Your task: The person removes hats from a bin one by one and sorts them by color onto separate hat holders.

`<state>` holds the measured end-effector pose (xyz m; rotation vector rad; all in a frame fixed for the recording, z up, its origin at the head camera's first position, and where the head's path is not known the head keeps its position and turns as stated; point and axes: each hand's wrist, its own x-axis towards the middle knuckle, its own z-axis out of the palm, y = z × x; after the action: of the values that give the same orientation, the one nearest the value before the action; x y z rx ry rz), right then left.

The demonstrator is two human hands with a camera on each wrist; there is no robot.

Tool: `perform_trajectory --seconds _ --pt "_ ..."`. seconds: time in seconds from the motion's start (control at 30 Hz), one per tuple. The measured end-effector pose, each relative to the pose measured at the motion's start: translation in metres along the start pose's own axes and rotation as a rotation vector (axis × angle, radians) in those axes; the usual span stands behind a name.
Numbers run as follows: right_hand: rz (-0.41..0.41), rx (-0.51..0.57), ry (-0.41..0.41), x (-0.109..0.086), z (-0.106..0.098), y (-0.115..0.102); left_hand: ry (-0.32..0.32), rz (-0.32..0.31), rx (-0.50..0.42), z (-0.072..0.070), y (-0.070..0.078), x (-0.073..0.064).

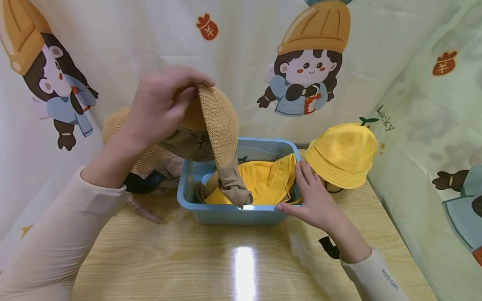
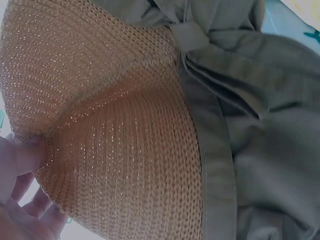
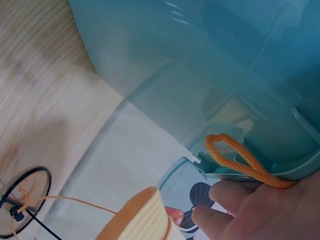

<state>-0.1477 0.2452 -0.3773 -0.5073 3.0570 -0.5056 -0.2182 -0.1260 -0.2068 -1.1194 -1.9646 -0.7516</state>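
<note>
My left hand (image 1: 162, 104) pinches a tan knitted sun hat (image 1: 223, 125) by its edge, holding it up over the left part of a light blue plastic bin (image 1: 237, 217). Olive-brown fabric (image 2: 280, 150) with a bow trails from this hat, and its lower end overlaps the bin's front rim in the head view. Inside the bin lie yellow fabric hats (image 1: 260, 177). At the bin's right end, my right hand (image 1: 316, 205) rests on the rim with its fingers fairly straight. An orange cord loop (image 3: 265, 177) hangs over the rim beside those fingers.
To the right of the bin, a yellow bucket hat (image 1: 340, 156) with a green sprout sits raised above a black wire base (image 3: 49, 182). Another tan knitted hat (image 1: 114, 123) stands at the left, partly behind my left arm. A patterned curtain (image 1: 241, 54) closes off the back.
</note>
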Motion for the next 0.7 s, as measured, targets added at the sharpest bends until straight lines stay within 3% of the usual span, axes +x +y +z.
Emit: perform_trajectory --seconds 0.23,0.47,0.7 --pt "-0.005 -0.022 -0.032 0.0 -0.005 -0.002 -0.009 -0.013 0.031 -0.021 0.001 -0.005" --pt "-0.012 -0.038 -0.048 -0.001 -0.009 -0.004 -0.023 -0.022 0.035 -0.032 0.0 -0.016" --pt "0.004 -0.025 -0.052 -0.002 -0.006 -0.007 0.097 -0.039 0.054 -0.049 -0.004 -0.017"
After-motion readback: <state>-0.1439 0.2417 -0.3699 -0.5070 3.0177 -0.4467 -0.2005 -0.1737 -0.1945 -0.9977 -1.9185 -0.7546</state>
